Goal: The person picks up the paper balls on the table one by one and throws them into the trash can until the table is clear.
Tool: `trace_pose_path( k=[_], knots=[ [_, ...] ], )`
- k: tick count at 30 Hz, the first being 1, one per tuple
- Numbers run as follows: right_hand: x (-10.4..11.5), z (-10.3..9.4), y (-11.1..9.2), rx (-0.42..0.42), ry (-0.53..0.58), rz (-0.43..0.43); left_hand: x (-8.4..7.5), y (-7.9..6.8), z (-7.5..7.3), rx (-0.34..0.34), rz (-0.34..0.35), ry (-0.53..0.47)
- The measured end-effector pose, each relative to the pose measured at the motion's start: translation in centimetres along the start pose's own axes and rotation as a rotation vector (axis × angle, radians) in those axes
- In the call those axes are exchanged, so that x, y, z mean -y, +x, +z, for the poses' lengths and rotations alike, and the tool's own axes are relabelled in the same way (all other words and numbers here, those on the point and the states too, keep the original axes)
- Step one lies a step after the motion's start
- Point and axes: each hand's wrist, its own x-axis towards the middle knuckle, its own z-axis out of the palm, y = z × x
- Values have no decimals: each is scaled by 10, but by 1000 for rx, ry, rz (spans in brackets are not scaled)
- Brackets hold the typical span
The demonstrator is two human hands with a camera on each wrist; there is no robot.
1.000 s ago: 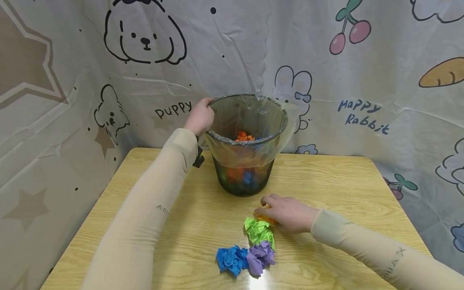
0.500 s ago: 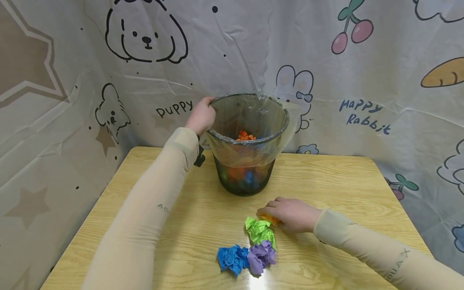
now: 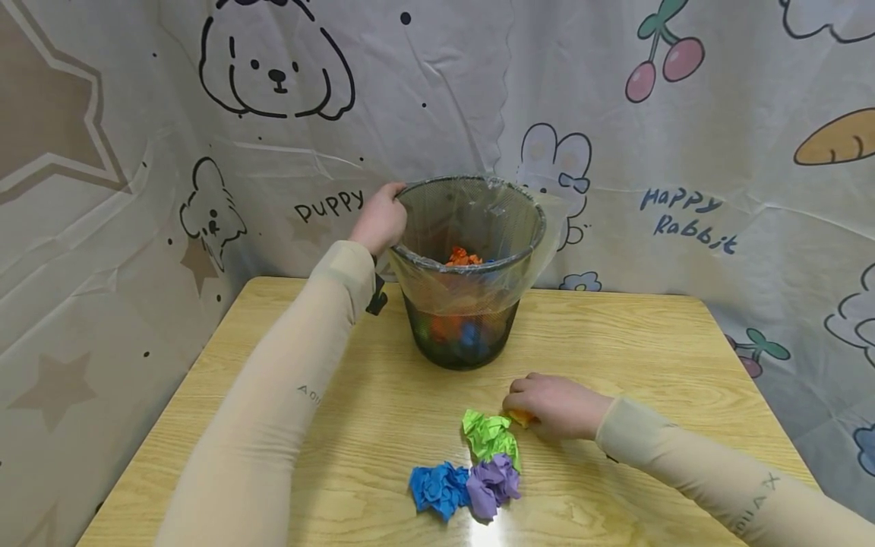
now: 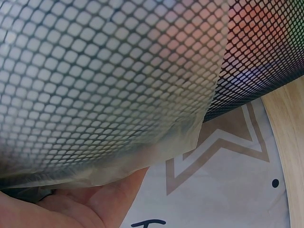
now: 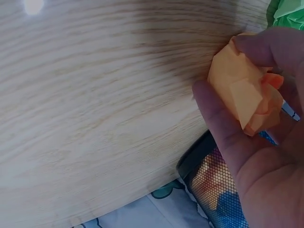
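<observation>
A dark mesh wastebasket [image 3: 459, 334], lined with a clear plastic bag [image 3: 547, 243], stands on the table. My left hand [image 3: 380, 220] grips its rim on the left side, over the bag's edge; the left wrist view shows the hand [image 4: 90, 204] under the mesh. Inside lie crumpled papers, an orange one [image 3: 463, 257] on top. In front of the basket my right hand [image 3: 557, 406] holds a crumpled yellow-orange paper ball [image 5: 242, 90] between thumb and fingers, low over the table. Beside it lie a green paper ball [image 3: 489, 434], a purple one [image 3: 494, 486] and a blue one [image 3: 439, 490].
The wooden table [image 3: 615, 334] reaches back to a patterned curtain [image 3: 437, 91] hanging behind and at the sides. A black strap [image 3: 376, 296] shows at my left wrist, close to the basket.
My right hand has closed its fingers round the yellow-orange paper ball and drawn it slightly to the right, apart from the green one. My left hand stays on the rim.
</observation>
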Motion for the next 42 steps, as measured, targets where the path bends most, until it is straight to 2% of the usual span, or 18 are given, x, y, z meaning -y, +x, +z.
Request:
trace_pose_path(
  k=[6, 12, 18, 26, 42],
  knots=[
    [-2, 0, -4, 9, 5, -9, 1, 3, 0, 0, -6, 17],
    [-4, -13, -7, -10, -1, -7, 2, 5, 0, 2, -11, 11],
    [-1, -32, -10, -23, -23, 7, 2, 6, 0, 7, -23, 6],
    [5, -61, -13, -109, -55, -12, 2, 7, 0, 9, -25, -3],
    [5, -127, -25, -201, -83, 57, 2, 3, 1, 5, -2, -4]
  ],
)
